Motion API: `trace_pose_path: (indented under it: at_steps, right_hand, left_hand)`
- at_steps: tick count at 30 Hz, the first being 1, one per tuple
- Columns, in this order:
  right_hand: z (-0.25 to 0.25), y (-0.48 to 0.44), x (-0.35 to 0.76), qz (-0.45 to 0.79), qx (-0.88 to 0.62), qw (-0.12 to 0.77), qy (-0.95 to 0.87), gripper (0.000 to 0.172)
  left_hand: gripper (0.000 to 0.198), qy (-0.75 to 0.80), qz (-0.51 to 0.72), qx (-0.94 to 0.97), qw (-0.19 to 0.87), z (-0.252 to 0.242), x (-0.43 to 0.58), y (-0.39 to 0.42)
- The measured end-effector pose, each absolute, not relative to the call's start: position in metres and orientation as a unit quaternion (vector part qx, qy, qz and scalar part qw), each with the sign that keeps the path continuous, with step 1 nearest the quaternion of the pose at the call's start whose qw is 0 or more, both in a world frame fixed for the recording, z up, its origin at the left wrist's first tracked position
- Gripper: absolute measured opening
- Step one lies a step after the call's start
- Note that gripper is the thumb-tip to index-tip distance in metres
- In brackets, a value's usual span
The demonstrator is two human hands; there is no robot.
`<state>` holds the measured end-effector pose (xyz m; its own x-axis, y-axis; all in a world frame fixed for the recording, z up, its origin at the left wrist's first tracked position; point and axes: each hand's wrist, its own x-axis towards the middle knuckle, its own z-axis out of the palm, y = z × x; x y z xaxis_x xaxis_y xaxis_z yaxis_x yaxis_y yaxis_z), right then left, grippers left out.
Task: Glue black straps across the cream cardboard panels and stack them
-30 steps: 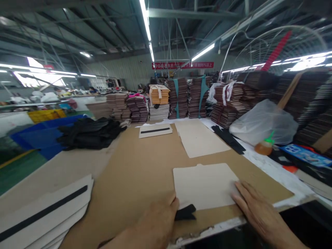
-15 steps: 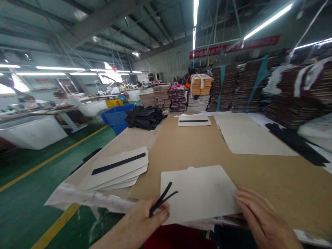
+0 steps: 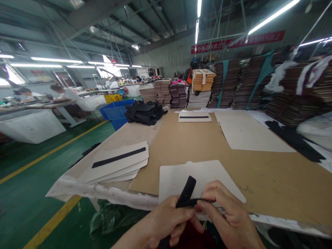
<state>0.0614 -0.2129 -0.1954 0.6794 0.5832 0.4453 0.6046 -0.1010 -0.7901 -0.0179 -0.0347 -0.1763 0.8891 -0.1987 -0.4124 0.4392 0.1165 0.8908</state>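
You hold the black strip above the near edge of the white card on the counter. The fingers of your left hand and right hand pinch it. It looks like you are separating a thin layer, which needs a firm, steady grip.

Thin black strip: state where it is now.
Head view, bottom centre: thin black strip pinched between left hand and right hand, over the pale card panel.

Factory floor — stacked card piles, worktables
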Motion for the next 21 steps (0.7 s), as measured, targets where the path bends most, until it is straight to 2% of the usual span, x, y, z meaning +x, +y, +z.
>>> trace_pose_path:
  at_steps: [3, 7, 14, 21]
  right_hand:
    - [-0.199, -0.237, 0.077, 0.076, -0.77, 0.56, -0.297, 0.029]
    - [-0.212, -0.265, 0.113, 0.101, -0.803, 0.565, -0.161, 0.036]
    - [-0.221, -0.272, 0.138, 0.161, -0.869, 0.438, -0.165, 0.04]
    - [-0.224, -0.26, 0.163, 0.111, -0.878, 0.432, -0.172, 0.04]
  left_hand:
    - [0.043, 0.119, -0.193, 0.687, 0.69, -0.175, -0.026, -0.018]
    - [0.044, 0.152, -0.163, 0.757, 0.614, -0.171, -0.034, 0.014]
    - [0.031, 0.202, -0.072, 0.851, 0.479, -0.173, -0.02, 0.031]
    - [0.038, 0.243, -0.022, 0.861, 0.446, -0.185, -0.003, 0.036]
